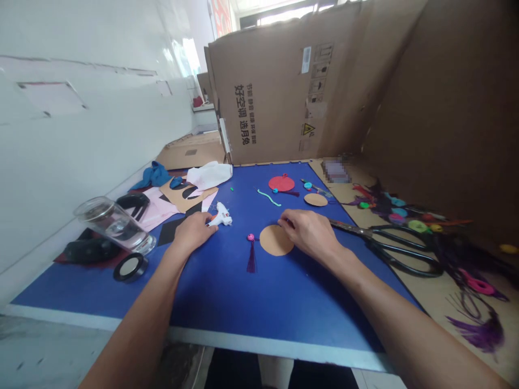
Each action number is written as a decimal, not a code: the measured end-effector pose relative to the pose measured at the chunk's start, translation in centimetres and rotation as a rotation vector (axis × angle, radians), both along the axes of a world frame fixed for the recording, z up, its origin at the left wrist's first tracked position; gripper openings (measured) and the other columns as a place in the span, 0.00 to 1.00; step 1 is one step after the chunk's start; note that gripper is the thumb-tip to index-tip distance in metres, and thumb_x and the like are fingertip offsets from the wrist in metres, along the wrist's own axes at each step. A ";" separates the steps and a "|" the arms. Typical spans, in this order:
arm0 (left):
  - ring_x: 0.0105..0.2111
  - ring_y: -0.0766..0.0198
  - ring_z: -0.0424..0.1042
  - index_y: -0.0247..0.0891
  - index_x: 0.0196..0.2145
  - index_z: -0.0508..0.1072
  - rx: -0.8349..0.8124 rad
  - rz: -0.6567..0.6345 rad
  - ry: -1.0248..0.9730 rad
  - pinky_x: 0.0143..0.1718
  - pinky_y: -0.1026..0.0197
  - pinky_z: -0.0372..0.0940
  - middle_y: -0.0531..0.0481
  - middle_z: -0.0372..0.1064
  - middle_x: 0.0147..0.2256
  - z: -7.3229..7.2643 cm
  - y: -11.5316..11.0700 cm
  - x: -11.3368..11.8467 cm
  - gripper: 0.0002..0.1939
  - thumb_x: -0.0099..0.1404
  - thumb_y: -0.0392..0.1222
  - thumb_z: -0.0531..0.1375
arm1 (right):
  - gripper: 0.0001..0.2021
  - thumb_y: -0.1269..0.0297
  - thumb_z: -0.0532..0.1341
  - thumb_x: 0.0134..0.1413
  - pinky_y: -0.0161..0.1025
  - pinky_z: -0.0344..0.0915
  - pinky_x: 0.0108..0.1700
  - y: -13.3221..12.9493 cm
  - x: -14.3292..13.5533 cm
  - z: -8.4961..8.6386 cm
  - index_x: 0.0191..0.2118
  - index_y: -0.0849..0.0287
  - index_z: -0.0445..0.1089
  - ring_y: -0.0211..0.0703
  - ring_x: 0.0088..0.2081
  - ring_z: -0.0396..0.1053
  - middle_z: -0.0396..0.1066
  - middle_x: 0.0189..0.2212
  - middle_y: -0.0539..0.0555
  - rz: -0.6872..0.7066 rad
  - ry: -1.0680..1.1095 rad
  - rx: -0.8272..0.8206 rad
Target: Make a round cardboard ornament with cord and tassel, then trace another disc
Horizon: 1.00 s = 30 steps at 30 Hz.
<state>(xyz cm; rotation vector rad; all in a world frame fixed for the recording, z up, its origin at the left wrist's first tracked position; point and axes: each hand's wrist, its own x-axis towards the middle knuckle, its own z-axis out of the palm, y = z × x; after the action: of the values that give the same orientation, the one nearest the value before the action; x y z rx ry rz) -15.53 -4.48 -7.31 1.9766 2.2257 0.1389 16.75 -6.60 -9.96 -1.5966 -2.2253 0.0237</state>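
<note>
My left hand is at the near left end of a small white glue gun with an orange part, its thumb and forefinger closed about that end. The gun lies on the blue tabletop. My right hand hovers at the right edge of a round brown card disc, fingertips pinched together; whatever they hold is hidden. Left of the disc lies a pink bead with a dark purple tassel, joined to the disc's edge by a short cord.
Beyond are a red disc, a second brown disc and a green strip. Large black-handled scissors lie right, beside beads and tassels. A glass, tape roll and paper scraps are left. Cardboard walls the back.
</note>
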 end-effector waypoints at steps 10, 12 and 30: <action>0.47 0.45 0.79 0.43 0.44 0.80 0.048 0.034 0.037 0.41 0.55 0.68 0.40 0.81 0.48 -0.8 0.0 0.0 0.12 0.66 0.49 0.64 | 0.11 0.62 0.58 0.73 0.40 0.48 0.32 -0.1 0.1 1.0 0.41 0.53 0.79 0.46 0.38 0.76 0.83 0.39 0.54 -0.031 0.031 -0.023; 0.48 0.44 0.79 0.42 0.43 0.81 0.049 0.028 0.046 0.41 0.55 0.67 0.40 0.81 0.48 -1.1 0.1 -0.3 0.13 0.66 0.50 0.64 | 0.11 0.62 0.58 0.73 0.40 0.47 0.32 -0.1 0.1 0.9 0.41 0.53 0.78 0.46 0.38 0.76 0.83 0.39 0.54 -0.031 0.030 -0.021; 0.40 0.51 0.79 0.40 0.41 0.84 0.263 0.072 -0.399 0.39 0.58 0.67 0.46 0.84 0.41 0.6 -2.1 1.0 0.19 0.59 0.55 0.66 | 0.12 0.57 0.61 0.67 0.39 0.55 0.32 0.8 1.4 1.2 0.35 0.55 0.78 0.44 0.32 0.72 0.77 0.29 0.52 -0.083 0.396 -0.036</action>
<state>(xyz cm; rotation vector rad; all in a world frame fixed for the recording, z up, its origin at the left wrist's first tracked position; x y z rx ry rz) -14.53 -6.60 -6.74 1.7837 2.0955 0.7970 18.11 -5.81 -8.74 -1.5443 -1.8632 0.3287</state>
